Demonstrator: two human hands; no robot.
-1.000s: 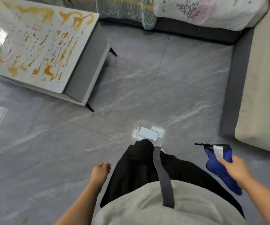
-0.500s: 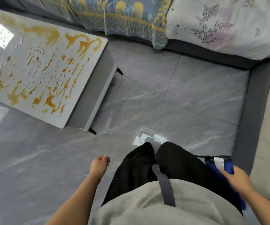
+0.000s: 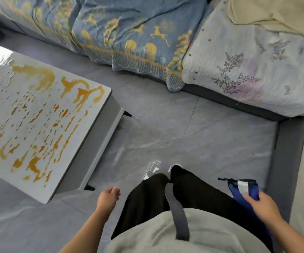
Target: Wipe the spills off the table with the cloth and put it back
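Fingers of the right hand (image 3: 263,204) curl round a blue cloth (image 3: 242,189), held low beside the person's black trousers (image 3: 165,198) and well apart from the table (image 3: 100,143). Beside the other leg, the left hand (image 3: 108,198) hangs loosely curled, holding nothing. Orange spills (image 3: 36,125) streak the white tabletop from its near edge to its far corner. Beyond the grey floor (image 3: 193,128) runs a sofa (image 3: 239,70) under patterned covers.
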